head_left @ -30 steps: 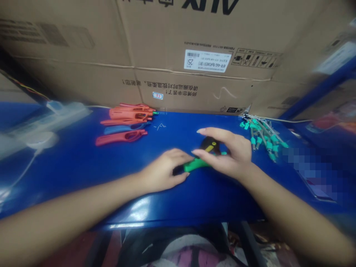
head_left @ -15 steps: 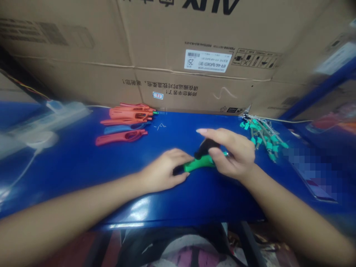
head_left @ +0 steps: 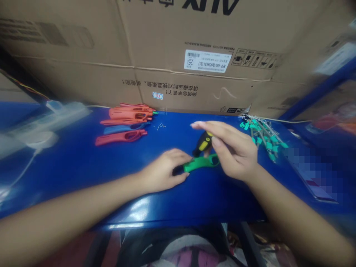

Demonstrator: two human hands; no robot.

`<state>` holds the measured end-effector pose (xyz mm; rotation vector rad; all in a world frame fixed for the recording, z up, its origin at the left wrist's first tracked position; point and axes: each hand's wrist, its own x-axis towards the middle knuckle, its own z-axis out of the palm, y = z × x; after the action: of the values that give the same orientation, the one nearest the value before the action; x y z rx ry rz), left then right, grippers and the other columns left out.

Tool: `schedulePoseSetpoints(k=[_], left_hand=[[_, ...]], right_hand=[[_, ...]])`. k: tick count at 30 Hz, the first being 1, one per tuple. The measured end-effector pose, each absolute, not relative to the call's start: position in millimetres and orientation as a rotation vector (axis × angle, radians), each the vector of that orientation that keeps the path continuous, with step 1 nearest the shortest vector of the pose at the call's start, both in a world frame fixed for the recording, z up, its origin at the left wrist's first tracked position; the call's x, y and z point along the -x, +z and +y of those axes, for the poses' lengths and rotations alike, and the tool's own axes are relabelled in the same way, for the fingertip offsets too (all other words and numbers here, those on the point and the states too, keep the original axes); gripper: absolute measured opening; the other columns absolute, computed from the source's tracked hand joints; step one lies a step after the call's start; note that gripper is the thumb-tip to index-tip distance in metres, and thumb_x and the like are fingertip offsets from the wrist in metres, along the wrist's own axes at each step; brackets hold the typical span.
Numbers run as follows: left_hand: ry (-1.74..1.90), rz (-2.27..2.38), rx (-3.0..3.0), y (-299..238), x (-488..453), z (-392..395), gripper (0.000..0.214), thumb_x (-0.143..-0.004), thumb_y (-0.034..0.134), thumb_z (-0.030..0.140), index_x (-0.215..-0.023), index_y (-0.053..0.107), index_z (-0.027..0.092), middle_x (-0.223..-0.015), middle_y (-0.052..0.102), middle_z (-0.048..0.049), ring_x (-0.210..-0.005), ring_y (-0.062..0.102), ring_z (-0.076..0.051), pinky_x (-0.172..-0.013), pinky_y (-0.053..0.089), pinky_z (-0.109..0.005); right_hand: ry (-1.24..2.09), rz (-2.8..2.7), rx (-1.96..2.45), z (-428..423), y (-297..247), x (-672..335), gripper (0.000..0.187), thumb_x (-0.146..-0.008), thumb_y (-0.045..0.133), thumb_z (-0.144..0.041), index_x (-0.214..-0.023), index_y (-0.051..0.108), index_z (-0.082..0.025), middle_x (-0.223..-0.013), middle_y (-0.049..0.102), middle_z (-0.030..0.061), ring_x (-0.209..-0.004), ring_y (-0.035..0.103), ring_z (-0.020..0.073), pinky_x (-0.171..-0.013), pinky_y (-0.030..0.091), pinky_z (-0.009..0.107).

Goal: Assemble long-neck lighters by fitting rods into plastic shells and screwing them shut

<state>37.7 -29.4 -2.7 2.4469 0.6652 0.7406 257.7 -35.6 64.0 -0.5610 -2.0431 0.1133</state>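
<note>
A green handle piece point(head_left: 199, 163) lies on the blue table point(head_left: 83, 163) in the middle. My left hand point(head_left: 164, 171) pinches its near left end, fingers closed on it. My right hand point(head_left: 230, 146) holds a small black part with a yellow mark point(head_left: 202, 142) just above the green piece, thumb under it, the other fingers stretched out over it.
Several orange handle pieces and a blue one point(head_left: 125, 124) lie at the back left. A heap of teal-tipped metal parts point(head_left: 263, 133) lies at the back right. A big cardboard box point(head_left: 178, 52) walls off the back. White objects point(head_left: 41, 126) sit at the far left.
My right hand has tilted the black part up and shifted slightly left, its fingers stretching out. My left hand and the green piece have stayed put.
</note>
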Motion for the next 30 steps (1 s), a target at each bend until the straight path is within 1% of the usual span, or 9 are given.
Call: schedulePoseSetpoints(k=[2,6,9,12,15,19,22,25,30], left_hand=[[0.743,0.667,-2.44,-2.8,-37.8,-29.4,0.039,-0.089,0.066,0.019,-0.128,0.065,0.017,-0.117,0.071,-0.0098,-0.112,0.063,-0.023,-0.102,0.05,-0.041],[0.743,0.671,-2.42,-1.3,-38.2,-29.7,0.035,-0.088,0.066,0.018,-0.123,0.067,0.017,-0.12,0.071,-0.0096,-0.113,0.063,-0.024,-0.102,0.05,-0.043],[0.732,0.668,-2.425,-0.5,-38.2,-29.9,0.033,-0.089,0.066,0.018,-0.121,0.068,0.017,-0.12,0.07,-0.0092,-0.112,0.063,-0.024,-0.103,0.049,-0.042],[0.742,0.671,-2.434,-1.2,-37.8,-29.9,0.037,-0.089,0.067,0.019,-0.125,0.067,0.017,-0.117,0.071,-0.0093,-0.11,0.063,-0.023,-0.102,0.05,-0.041],[0.748,0.679,-2.437,-2.8,-37.5,-29.7,0.039,-0.088,0.067,0.019,-0.128,0.065,0.017,-0.118,0.071,-0.01,-0.113,0.063,-0.024,-0.103,0.049,-0.042],[0.75,0.664,-2.439,-4.5,-37.7,-29.1,0.039,-0.089,0.066,0.018,-0.127,0.065,0.015,-0.122,0.07,-0.0104,-0.115,0.062,-0.024,-0.104,0.049,-0.042],[0.752,0.668,-2.434,-4.5,-37.8,-28.9,0.038,-0.089,0.066,0.019,-0.127,0.065,0.016,-0.122,0.07,-0.0102,-0.114,0.062,-0.024,-0.104,0.049,-0.042],[0.745,0.676,-2.433,-3.5,-37.8,-29.0,0.039,-0.089,0.067,0.019,-0.127,0.065,0.016,-0.119,0.071,-0.0102,-0.112,0.063,-0.024,-0.103,0.049,-0.042],[0.756,0.675,-2.433,-2.4,-37.7,-29.1,0.037,-0.088,0.068,0.019,-0.125,0.067,0.015,-0.115,0.071,-0.0106,-0.11,0.064,-0.024,-0.101,0.05,-0.041]], right_hand=[[0.163,-2.017,0.54,-34.9,64.1,-256.4,0.037,-0.095,0.053,-0.011,-0.127,0.068,-0.021,-0.11,0.075,0.0091,-0.093,0.072,0.0202,-0.081,0.062,0.035],[-0.161,-1.989,0.508,-32.5,62.2,-259.5,0.034,-0.089,0.071,-0.02,-0.123,0.071,-0.023,-0.093,0.074,0.0064,-0.074,0.068,0.0166,-0.065,0.058,0.029],[-0.181,-2.025,0.539,-33.9,62.2,-261.1,0.034,-0.095,0.06,-0.021,-0.127,0.069,-0.021,-0.104,0.073,0.0097,-0.086,0.07,0.02,-0.071,0.06,0.032],[0.095,-2.07,0.569,-36.6,63.7,-257.4,0.04,-0.098,0.047,-0.014,-0.134,0.064,-0.02,-0.117,0.071,0.0114,-0.102,0.07,0.0225,-0.082,0.061,0.038],[0.172,-2.028,0.544,-36.2,65.1,-255.1,0.033,-0.095,0.057,-0.013,-0.125,0.068,-0.021,-0.105,0.074,0.0084,-0.091,0.071,0.019,-0.077,0.061,0.034],[-0.125,-2.04,0.56,-32.0,67.3,-261.5,0.029,-0.087,0.074,-0.02,-0.116,0.073,-0.024,-0.093,0.075,0.0062,-0.073,0.068,0.0159,-0.065,0.058,0.028],[-0.142,-2.106,0.543,-31.1,69.0,-265.2,0.034,-0.093,0.066,-0.02,-0.127,0.068,-0.022,-0.099,0.075,0.0081,-0.084,0.07,0.0191,-0.073,0.059,0.031],[0.117,-2.147,0.581,-33.2,69.8,-262.3,0.04,-0.098,0.048,-0.014,-0.136,0.061,-0.019,-0.118,0.072,0.0115,-0.103,0.069,0.0215,-0.086,0.059,0.037],[0.13,-2.093,0.577,-36.5,70.2,-257.4,0.027,-0.093,0.063,-0.016,-0.119,0.071,-0.021,-0.103,0.074,0.0078,-0.086,0.07,0.0176,-0.074,0.059,0.03]])
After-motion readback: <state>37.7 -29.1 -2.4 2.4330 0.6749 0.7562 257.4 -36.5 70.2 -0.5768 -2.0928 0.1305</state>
